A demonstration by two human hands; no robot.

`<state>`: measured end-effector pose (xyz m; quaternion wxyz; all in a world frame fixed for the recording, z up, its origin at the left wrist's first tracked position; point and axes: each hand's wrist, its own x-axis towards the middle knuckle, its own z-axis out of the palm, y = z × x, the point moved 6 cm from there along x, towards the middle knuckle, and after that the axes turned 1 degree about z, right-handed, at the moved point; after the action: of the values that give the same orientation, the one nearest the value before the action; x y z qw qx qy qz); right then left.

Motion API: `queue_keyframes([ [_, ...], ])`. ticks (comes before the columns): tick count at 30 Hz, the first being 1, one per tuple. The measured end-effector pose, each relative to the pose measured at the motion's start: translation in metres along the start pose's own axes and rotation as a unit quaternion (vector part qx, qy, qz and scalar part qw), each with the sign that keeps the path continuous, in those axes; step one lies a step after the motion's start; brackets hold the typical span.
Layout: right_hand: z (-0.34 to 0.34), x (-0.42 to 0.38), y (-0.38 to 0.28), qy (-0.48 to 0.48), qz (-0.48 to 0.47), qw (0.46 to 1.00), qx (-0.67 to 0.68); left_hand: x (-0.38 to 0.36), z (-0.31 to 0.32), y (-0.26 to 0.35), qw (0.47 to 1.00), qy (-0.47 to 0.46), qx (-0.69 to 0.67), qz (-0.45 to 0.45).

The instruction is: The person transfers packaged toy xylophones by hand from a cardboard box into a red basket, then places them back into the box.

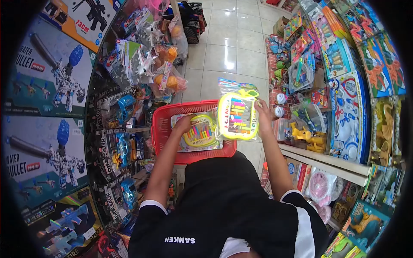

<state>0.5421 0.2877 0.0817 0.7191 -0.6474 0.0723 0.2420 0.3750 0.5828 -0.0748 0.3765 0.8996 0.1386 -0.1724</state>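
My right hand (264,117) grips the right edge of a plastic-wrapped toy with a yellow frame (238,115) and rows of colourful stick-like pieces. This pack is lifted over the right rim of a red basket (161,115). Inside the basket lies a similar yellow-framed toy pack (199,132). My left hand (184,125) reaches over the basket, its fingers closed on the left edge of that lower pack. The raised pack covers the basket's right corner.
Boxed water-bullet toy guns (47,77) line the left side, beside hanging bagged toys (148,60). Shelves of toys, with yellow animal figures (301,132) and a pink fan (319,184), stand on the right. A tiled aisle (223,47) runs ahead between them.
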Motion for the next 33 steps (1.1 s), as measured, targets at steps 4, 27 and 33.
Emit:
queue_keyframes([
  [4,0.042,0.024,0.012,-0.116,-0.037,0.984,-0.132,0.004,-0.005,0.004,0.995,0.083,0.052,0.015],
  [27,0.178,0.045,0.18,-0.403,-0.146,0.588,-0.686,-0.103,0.027,-0.074,0.801,0.251,-0.492,-0.231],
  [33,0.159,0.03,0.176,-0.323,-0.201,0.563,-0.734,-0.09,0.061,-0.116,0.859,0.273,-0.36,-0.241],
])
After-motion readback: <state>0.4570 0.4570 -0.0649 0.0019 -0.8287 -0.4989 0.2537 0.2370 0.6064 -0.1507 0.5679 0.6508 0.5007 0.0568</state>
